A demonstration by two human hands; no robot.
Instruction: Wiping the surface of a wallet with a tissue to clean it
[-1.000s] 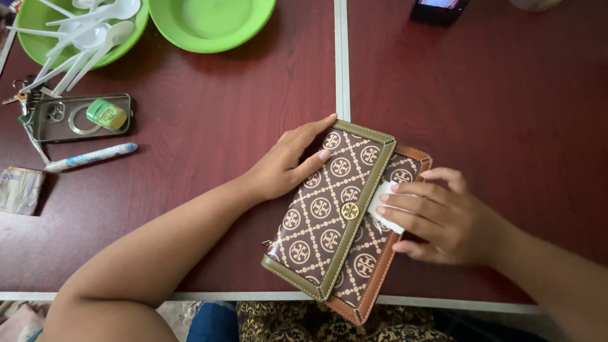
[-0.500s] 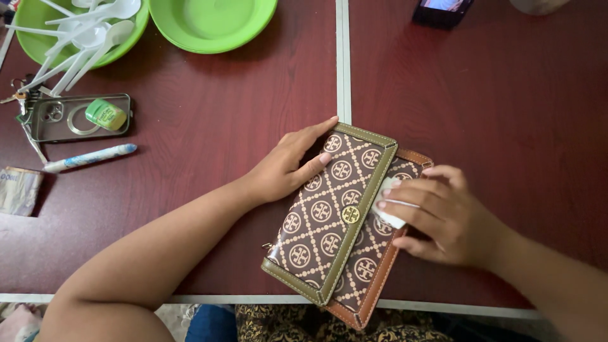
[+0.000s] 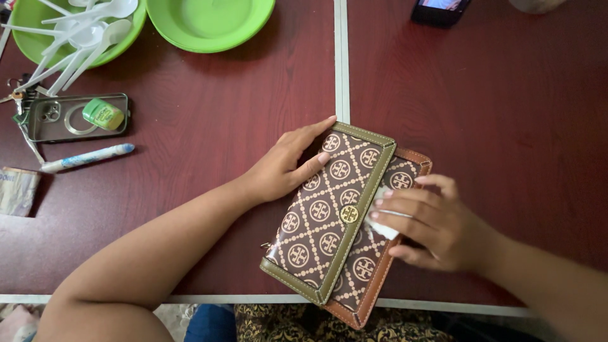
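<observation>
A brown patterned wallet (image 3: 329, 215) with olive trim and a round gold clasp lies slanted on the dark red table (image 3: 202, 126), near its front edge. My left hand (image 3: 285, 164) rests flat on the wallet's upper left corner, fingers spread, pinning it down. My right hand (image 3: 430, 221) presses a small white cloth (image 3: 380, 223) against the wallet's right side, just beside the clasp. Most of the cloth is hidden under my fingers.
Two green bowls stand at the back left: one (image 3: 38, 31) holds several white plastic spoons, the other (image 3: 209, 22) holds nothing. A clear phone case (image 3: 73, 117) with a small green bottle, keys, a pen (image 3: 85, 158) and folded banknotes (image 3: 16, 190) lie left. A phone (image 3: 440, 9) sits at the back.
My right hand has slid the white cloth down and left along the wallet, closer to the clasp. My left hand has stayed in place.
</observation>
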